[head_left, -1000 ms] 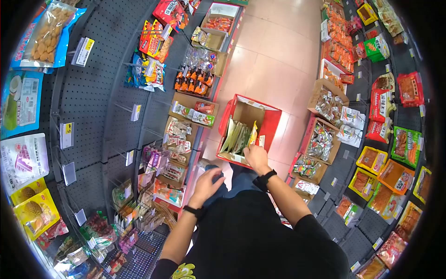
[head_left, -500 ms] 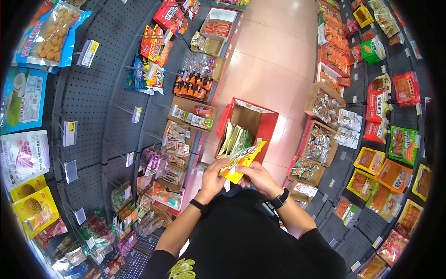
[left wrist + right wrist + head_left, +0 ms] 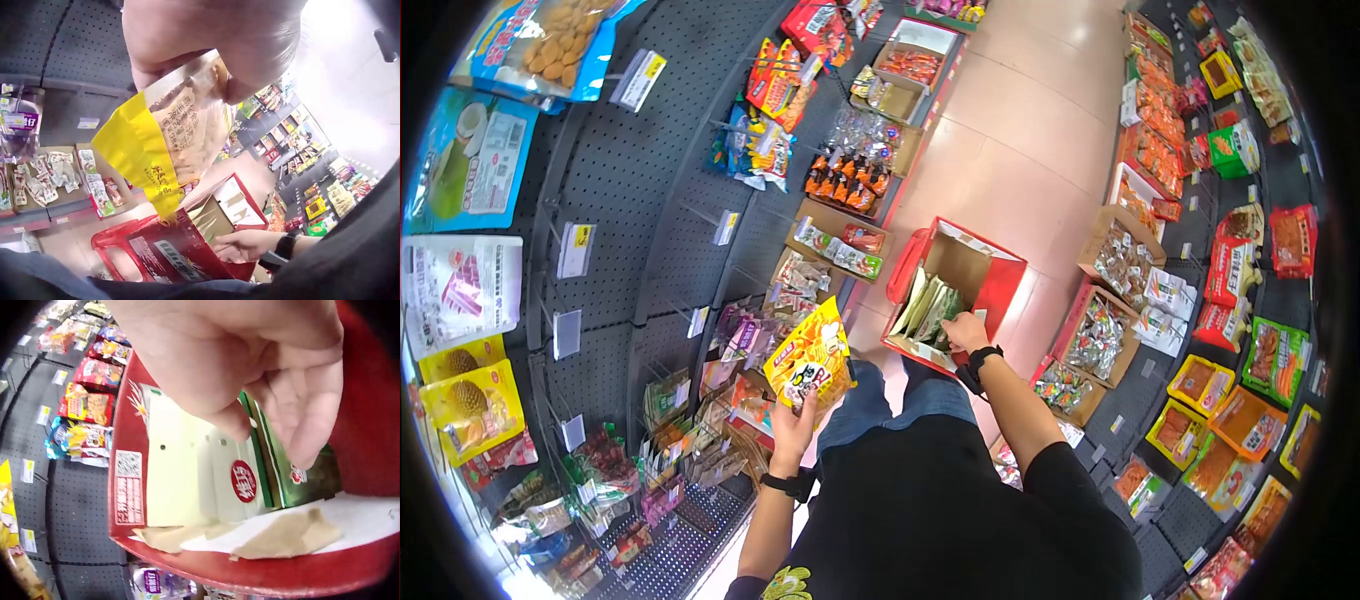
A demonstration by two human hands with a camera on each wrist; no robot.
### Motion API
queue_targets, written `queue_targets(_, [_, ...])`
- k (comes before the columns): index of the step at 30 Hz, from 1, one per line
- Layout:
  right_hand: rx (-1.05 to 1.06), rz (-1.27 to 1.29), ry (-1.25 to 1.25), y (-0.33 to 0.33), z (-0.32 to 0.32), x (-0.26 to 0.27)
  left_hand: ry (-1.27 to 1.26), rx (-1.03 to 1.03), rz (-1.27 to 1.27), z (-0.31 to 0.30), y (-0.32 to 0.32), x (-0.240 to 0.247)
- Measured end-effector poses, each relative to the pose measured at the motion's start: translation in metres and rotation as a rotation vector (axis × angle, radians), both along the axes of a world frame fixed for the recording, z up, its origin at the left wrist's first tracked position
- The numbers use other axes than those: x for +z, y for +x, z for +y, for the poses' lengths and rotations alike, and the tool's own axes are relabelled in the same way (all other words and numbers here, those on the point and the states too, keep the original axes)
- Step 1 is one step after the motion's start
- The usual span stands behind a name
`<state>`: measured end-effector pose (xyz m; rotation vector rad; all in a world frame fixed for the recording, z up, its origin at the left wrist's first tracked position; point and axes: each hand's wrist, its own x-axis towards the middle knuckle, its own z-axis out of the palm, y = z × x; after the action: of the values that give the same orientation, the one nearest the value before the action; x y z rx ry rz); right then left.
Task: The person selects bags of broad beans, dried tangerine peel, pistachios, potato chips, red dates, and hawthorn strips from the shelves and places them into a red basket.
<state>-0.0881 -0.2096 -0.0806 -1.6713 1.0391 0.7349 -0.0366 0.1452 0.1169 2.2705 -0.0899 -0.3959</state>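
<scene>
My left hand (image 3: 791, 432) holds a yellow snack bag (image 3: 808, 352) upright by its lower end, at the left of the box. In the left wrist view the bag (image 3: 181, 134) shows a clear back with printed writing. My right hand (image 3: 966, 332) reaches into the near end of a red cardboard box (image 3: 1003, 290). The right wrist view shows its fingers (image 3: 306, 440) over a dark green packet (image 3: 306, 484), the thumb spread apart on the other side of the packet's top edge. Pale packets (image 3: 187, 462) with hang holes stand beside it.
A dark pegboard shelf (image 3: 625, 180) with hanging snack bags and price tags runs along the left. Cartons of small packets (image 3: 840, 240) line its lower ledge. More cartons (image 3: 1115, 250) and shelves of packaged snacks stand at the right. The tiled floor (image 3: 1010, 120) stretches ahead between them.
The yellow bag came up out of the box in my hands. Now my left hand alone has it, further left, and my right hand is back inside the box.
</scene>
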Motion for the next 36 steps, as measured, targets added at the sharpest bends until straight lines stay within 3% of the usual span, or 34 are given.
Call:
queue_targets(2, [0.125,0.178,-0.057,0.01,0.012,-0.014,0.031,0.031,-0.073,0.001,-0.005,0.004])
queue_targets(3, [0.012,0.144,-0.018,0.009,0.02,-0.019,0.07,0.019,-0.076,0.003,-0.008,0.008])
queue_targets(7, [-0.03,0.077,-0.007,0.001,0.028,-0.046,0.051,0.097,-0.063,0.001,-0.014,0.018])
queue_targets(9, [0.231,-0.052,-0.288,-0.012,0.025,-0.065,-0.01,0.115,-0.208,-0.009,-0.012,0.031])
queue_targets(10, [0.268,-0.107,-0.439,-0.013,0.023,-0.05,0.057,0.025,-0.203,-0.005,-0.009,0.036])
queue_targets(12, [0.209,-0.236,-0.467,-0.028,0.009,-0.068,0.119,0.025,-0.12,-0.003,-0.01,0.047])
queue_targets(13, [0.166,-0.267,-0.472,-0.027,0.005,-0.039,0.187,0.016,-0.023,0.0,-0.011,0.052])
queue_targets(15, [-0.082,-0.261,-0.195,-0.023,-0.001,0.037,0.052,0.032,-0.178,-0.001,-0.009,0.052])
queue_targets(17, [-0.117,-0.37,-0.121,-0.027,-0.005,0.076,0.085,-0.193,-0.362,-0.006,0.002,0.062])
queue_targets(21, [-0.297,-0.494,0.172,-0.02,0.01,0.178,0.092,-0.097,-0.343,-0.023,-0.002,0.057])
queue_targets(25, [-0.336,-0.619,0.43,0.001,0.044,0.289,0.127,-0.199,-0.298,-0.037,-0.001,0.068])
queue_targets(28, [-0.359,-0.633,0.593,0.015,0.071,0.331,-0.016,-0.262,-0.347,-0.047,-0.001,0.115])
queue_targets(29, [-0.353,-0.644,0.649,0.019,0.081,0.344,-0.055,-0.257,-0.49,-0.047,-0.001,0.113])
queue_targets(31, [-0.371,-0.637,0.739,0.026,0.098,0.354,-0.064,-0.149,-0.525,-0.046,-0.008,0.116])
queue_targets(36, [-0.085,-0.55,0.984,0.036,0.137,0.373,-0.052,0.02,-0.568,-0.016,-0.031,0.104])
